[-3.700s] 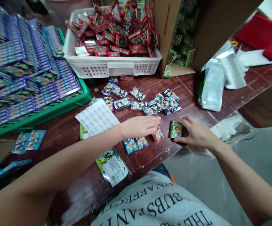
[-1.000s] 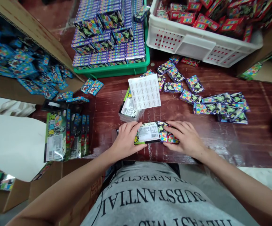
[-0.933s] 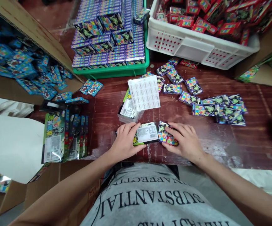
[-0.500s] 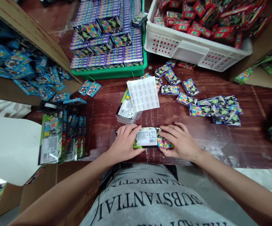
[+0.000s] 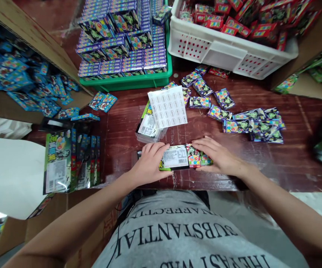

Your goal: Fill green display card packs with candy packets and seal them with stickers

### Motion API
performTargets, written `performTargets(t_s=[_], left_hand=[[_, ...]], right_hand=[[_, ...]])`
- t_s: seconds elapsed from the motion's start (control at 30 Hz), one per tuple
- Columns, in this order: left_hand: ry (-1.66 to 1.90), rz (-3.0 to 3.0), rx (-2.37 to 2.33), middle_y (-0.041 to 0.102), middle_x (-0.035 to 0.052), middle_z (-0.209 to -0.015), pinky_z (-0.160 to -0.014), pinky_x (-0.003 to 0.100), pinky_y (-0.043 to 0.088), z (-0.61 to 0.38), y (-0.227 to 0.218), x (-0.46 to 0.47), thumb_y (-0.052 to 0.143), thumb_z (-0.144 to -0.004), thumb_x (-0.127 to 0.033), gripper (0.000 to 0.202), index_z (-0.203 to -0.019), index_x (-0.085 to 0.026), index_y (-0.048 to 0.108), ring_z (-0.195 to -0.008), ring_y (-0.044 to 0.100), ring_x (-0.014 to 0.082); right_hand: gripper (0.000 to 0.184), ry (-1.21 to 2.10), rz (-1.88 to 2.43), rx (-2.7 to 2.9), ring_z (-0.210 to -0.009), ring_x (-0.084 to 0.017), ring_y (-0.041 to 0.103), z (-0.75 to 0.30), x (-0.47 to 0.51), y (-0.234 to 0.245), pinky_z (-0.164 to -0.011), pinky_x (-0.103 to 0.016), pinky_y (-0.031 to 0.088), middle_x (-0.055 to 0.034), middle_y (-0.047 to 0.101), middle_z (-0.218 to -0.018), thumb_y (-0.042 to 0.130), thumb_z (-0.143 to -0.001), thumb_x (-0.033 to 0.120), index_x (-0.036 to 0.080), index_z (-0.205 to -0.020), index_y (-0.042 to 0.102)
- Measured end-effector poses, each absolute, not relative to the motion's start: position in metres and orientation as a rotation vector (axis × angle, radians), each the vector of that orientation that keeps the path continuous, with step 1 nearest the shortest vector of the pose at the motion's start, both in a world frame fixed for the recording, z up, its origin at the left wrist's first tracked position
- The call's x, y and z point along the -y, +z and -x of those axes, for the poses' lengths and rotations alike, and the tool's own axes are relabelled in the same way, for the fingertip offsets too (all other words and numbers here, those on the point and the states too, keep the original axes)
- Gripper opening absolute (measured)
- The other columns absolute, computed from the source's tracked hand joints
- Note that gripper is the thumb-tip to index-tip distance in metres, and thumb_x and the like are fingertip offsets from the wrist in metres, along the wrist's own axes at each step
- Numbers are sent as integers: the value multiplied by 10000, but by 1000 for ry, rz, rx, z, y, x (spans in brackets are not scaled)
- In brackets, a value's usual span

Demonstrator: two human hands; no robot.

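My left hand [image 5: 149, 163] grips the left end of a clear packet with a green card and a white barcode label [image 5: 174, 158], lying near the table's front edge. My right hand [image 5: 219, 156] closes on a small bundle of colourful candy boxes [image 5: 198, 160] at the packet's open right end. A white sticker sheet [image 5: 168, 107] rests on a stack of empty packets [image 5: 148, 126] just behind my hands. Loose purple boxes [image 5: 247, 124] lie scattered to the right.
A green tray [image 5: 127, 80] of stacked purple boxes and a white basket [image 5: 228, 52] of red boxes stand at the back. Filled packets [image 5: 68, 160] lie at the left, beside a cardboard carton of blue boxes [image 5: 24, 82]. Green boxes [image 5: 317, 72] sit at the far right.
Since 3.7 s ago I turned left and took up the packet. In the last second my right hand has kept hold of the bundle of boxes at the packet's mouth; both hands shifted slightly.
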State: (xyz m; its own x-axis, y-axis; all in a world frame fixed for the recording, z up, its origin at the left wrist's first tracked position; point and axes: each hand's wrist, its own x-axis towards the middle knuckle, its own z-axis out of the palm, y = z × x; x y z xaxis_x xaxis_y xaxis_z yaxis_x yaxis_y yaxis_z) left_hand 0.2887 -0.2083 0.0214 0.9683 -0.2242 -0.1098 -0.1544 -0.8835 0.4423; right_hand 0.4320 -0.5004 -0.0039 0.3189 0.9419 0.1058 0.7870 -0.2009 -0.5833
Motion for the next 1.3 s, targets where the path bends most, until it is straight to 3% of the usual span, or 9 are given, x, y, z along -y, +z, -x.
performTargets(t_s=[0.37,0.5,0.57,0.7,0.83,1.13,1.3], left_hand=[[-177,-2666,183,487,159,-1390,-1076,523,371,-283,21,221,795,-735,-480,890,-1479,-186,405,-1258,450,366],[-201,-2674,189,488,143,-1396,-1083,511,379,-285,22,216,804,-729,-490,894,-1475,-194,411,-1258,452,353],[-204,-2682,187,491,142,-1392,-1079,508,384,-285,22,216,802,-735,-481,887,-1473,-184,411,-1251,455,348],[-180,-2668,224,503,139,-1367,-1077,505,388,-287,23,219,818,-713,-466,891,-1460,-184,422,-1233,468,346],[-175,-2659,261,504,142,-1370,-1088,515,378,-288,25,220,811,-712,-465,893,-1464,-194,413,-1252,468,355],[-130,-2584,193,504,114,-1389,-1109,492,394,-294,44,207,803,-722,-410,840,-1442,-233,408,-1291,483,324],[-36,-2633,56,506,119,-1396,-1078,489,414,-296,51,205,802,-735,-437,837,-1438,-235,396,-1303,502,321]], right_hand=[[793,315,2014,1516,-1335,-297,526,-418,478,-5,-1242,-615,213,-125,570,-1407,721,-853,459,234,-1521,359],[1077,360,2078,1535,-1480,-355,346,-425,493,4,-1237,-653,151,-189,372,-1592,731,-805,629,203,-1610,157],[1127,353,2165,1488,-1511,-393,263,-429,506,7,-1215,-706,109,-184,310,-1631,741,-775,664,221,-1620,140],[914,407,2136,1477,-1437,-339,420,-434,515,7,-1209,-720,101,-109,506,-1521,747,-834,548,312,-1580,275],[920,484,2024,1523,-1430,-308,446,-436,500,8,-1221,-703,92,-78,477,-1557,759,-851,480,363,-1594,229],[857,575,1894,1569,-1381,-276,518,-478,485,45,-1243,-599,228,-14,545,-1504,800,-804,494,383,-1539,375],[827,348,2027,1449,-1417,-304,467,-481,478,51,-1224,-574,311,-61,500,-1535,767,-844,479,334,-1551,363]])
